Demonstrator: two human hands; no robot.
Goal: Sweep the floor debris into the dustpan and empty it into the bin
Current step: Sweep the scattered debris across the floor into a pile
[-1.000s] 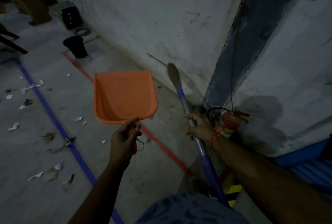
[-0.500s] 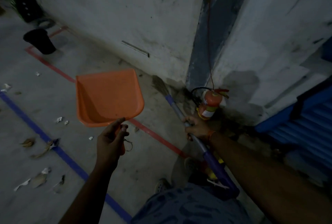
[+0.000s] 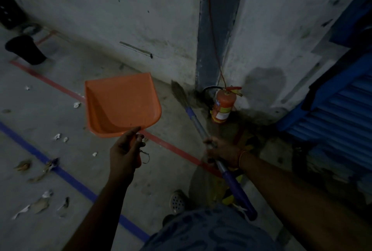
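- The left hand [image 3: 125, 151] is curled round the handle of an orange dustpan [image 3: 121, 104] and holds it up off the floor, open side facing the camera; the pan looks empty inside.
- The right hand [image 3: 222, 151] grips the metal shaft of a broom [image 3: 198, 124], fingers wrapped round it, an orange band at the wrist.
- The broom slants from near right to far left; its bristle head [image 3: 178, 91] is down at the foot of the wall [image 3: 120, 9], just left of a red fire extinguisher [image 3: 223, 105] standing in the corner.
- Scraps of paper and dry leaves [image 3: 40, 203] lie scattered on the concrete floor [image 3: 50, 120] at the left, on both sides of a blue floor line [image 3: 68, 178].
- A red floor line [image 3: 173, 148] runs under the dustpan toward the near right.
- A dark bin [image 3: 26, 49] stands far left, near the wall, well apart from the dustpan.
- A round floor drain [image 3: 177, 202] sits near the person's feet.
- A blue shutter [image 3: 342, 118] fills the right side.
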